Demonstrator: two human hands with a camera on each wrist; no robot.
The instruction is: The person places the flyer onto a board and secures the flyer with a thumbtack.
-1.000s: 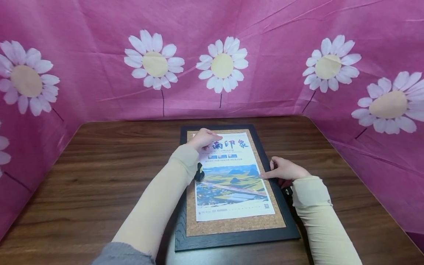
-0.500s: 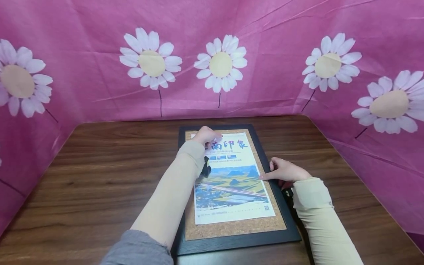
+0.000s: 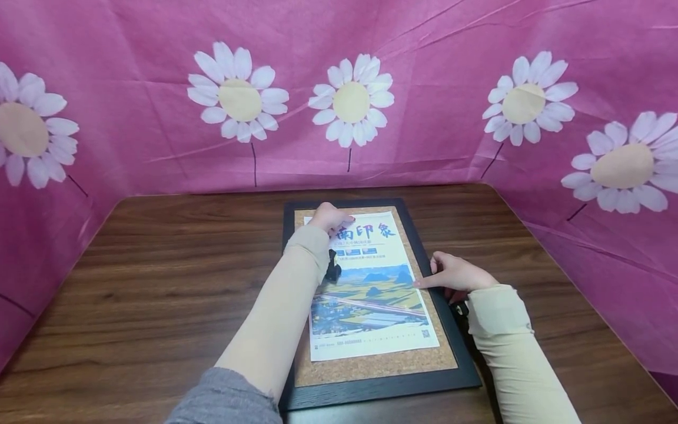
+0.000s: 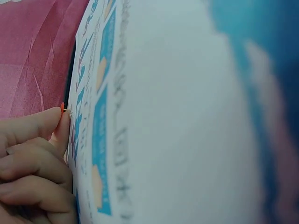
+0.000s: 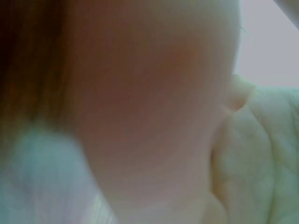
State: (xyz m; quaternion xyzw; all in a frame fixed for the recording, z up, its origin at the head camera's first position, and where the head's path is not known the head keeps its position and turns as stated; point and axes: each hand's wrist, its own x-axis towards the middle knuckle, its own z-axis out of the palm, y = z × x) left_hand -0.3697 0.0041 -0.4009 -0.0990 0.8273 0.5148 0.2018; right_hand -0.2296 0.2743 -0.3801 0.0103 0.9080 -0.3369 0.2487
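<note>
A framed corkboard (image 3: 371, 377) with a black border lies on the table, a printed landscape poster (image 3: 371, 294) flat on its cork. My left hand (image 3: 329, 218) is at the poster's upper part, covering some of its large lettering. In the left wrist view, thumb and forefinger pinch an orange-headed push pin (image 4: 61, 111), its thin metal point toward the poster; the other fingers are curled. My right hand (image 3: 458, 274) holds the frame's right side, thumb tip on the poster's right edge and fingers curled at the outer edge. The right wrist view is mostly blurred skin.
The brown wood-grain table (image 3: 175, 282) extends to both sides of the board. A pink cloth (image 3: 424, 118) printed with large white daisies hangs along the back and sides. A small black wrist-worn device (image 3: 332, 268) sits under my left wrist, over the poster.
My left forearm and wrist have swung slightly right and up, the hand staying at the poster's top. The view has shifted a little. My right hand holds its place on the frame.
</note>
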